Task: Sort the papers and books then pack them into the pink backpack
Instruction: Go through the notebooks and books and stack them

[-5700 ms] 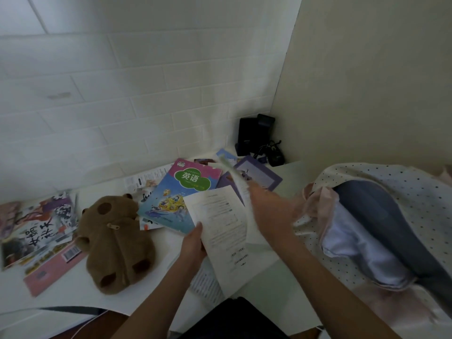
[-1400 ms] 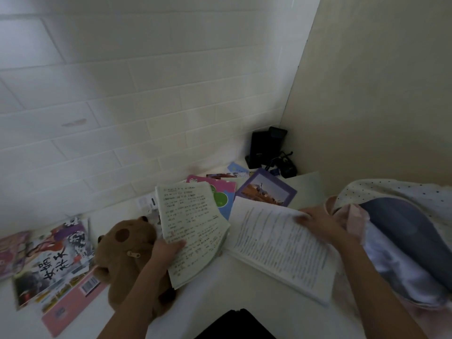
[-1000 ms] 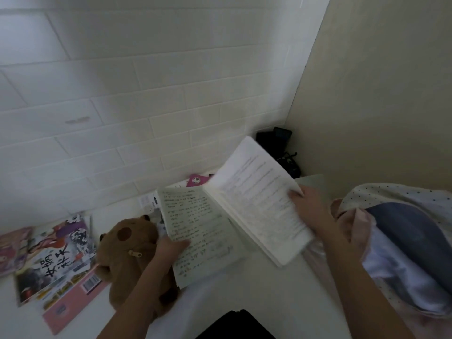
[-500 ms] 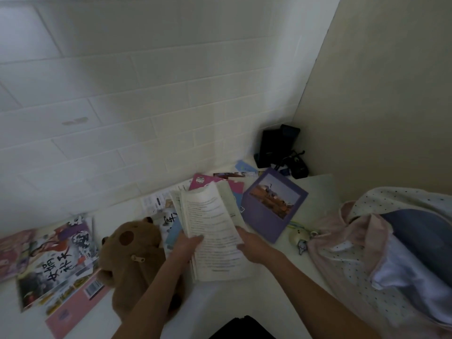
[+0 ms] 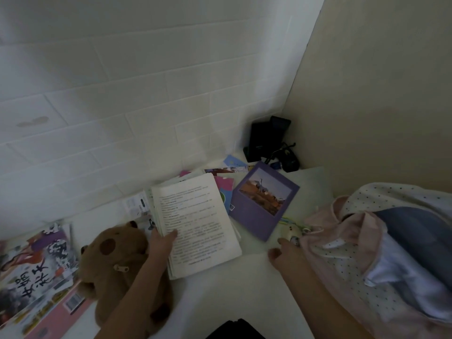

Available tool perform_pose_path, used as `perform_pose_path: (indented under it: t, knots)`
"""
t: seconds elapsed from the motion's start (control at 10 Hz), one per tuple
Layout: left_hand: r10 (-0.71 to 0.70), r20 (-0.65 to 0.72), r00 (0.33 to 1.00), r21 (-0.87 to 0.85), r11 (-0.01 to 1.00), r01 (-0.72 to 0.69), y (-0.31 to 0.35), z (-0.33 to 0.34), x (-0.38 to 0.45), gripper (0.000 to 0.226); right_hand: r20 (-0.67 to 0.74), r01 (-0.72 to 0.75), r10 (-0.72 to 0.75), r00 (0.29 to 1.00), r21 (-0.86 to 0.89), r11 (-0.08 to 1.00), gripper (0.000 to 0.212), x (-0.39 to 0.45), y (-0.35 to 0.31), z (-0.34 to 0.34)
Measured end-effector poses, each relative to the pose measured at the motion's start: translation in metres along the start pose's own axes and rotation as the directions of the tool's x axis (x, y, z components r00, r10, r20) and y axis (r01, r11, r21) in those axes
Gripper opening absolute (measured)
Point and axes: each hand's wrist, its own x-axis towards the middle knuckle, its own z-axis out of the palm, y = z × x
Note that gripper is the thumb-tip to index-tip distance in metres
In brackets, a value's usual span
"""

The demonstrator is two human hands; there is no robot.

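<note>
- The left hand [image 5: 162,243] has its grip on the stack of papers [image 5: 198,223]: the thumb lies across the printed top sheet and the other fingers are hidden under the stack's left edge, so it pinches the stack there.
- The right hand [image 5: 285,253] holds nothing; its fingers are loosely bent over the white surface [image 5: 220,297], just beside the front edge of the pink backpack [image 5: 342,260].
- The stack of papers lies near the middle of the surface, its top page covered in lines of print, its far end over a pink and green book [image 5: 226,192].
- A purple book [image 5: 263,204] with a landscape picture on its cover lies flat to the right of the stack, between it and the backpack.
- The backpack sits at the right, pale pink with small dots, its top gaping to show blue and white lining.
- A small pale charm [image 5: 291,232] lies by the backpack's front edge, close to the right fingertips.
- A brown plush bear [image 5: 117,260] lies left of the stack, under the left forearm.
- More books with bright covers [image 5: 36,272] are spread at the far left of the surface.
- A black device [image 5: 266,140] with cords stands in the back corner against the wall.
</note>
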Motion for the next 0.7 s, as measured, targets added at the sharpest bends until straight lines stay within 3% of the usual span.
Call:
perform_pose_path:
  t: [0.1, 0.2, 0.3, 0.4, 0.5, 0.6, 0.7]
  knots:
    - [-0.019, 0.008, 1.0, -0.064, 0.998, 0.02, 0.001, -0.002, 0.001, 0.036, 0.205, -0.28, 0.191, 0.96, 0.753, 0.595, 0.031, 0.019, -0.009, 0.019]
    - [-0.04, 0.026, 0.999, -0.092, 0.995, 0.043, 0.003, -0.007, 0.003, 0.034, 0.29, -0.357, 0.243, 0.926, 0.882, 0.307, 0.029, 0.008, -0.014, 0.023]
    - [-0.078, 0.039, 0.996, -0.113, 0.99, 0.082, 0.005, -0.018, 0.003, 0.038, 0.285, -0.289, 0.051, 0.957, 0.929, 0.233, 0.011, -0.004, -0.016, 0.027]
    - [-0.101, 0.074, 0.992, -0.137, 0.984, 0.111, 0.01, -0.033, 0.003, 0.035, 0.197, -0.184, -0.157, 0.968, 0.979, 0.092, 0.013, -0.022, -0.028, 0.014]
    - [-0.101, 0.127, 0.987, -0.118, 0.986, 0.116, 0.014, -0.039, 0.001, 0.038, 0.116, -0.1, -0.276, 0.954, 0.993, 0.07, 0.016, -0.036, -0.048, -0.004]
    - [-0.068, 0.158, 0.985, -0.063, 0.995, 0.079, 0.016, -0.034, -0.006, 0.041, 0.08, -0.029, -0.401, 0.913, 0.991, 0.133, 0.022, -0.049, -0.073, -0.019]
    - [-0.038, 0.175, 0.984, -0.057, 0.997, 0.049, 0.018, -0.028, -0.014, 0.036, 0.037, 0.121, -0.479, 0.877, 0.948, 0.294, 0.029, -0.065, -0.103, -0.024]
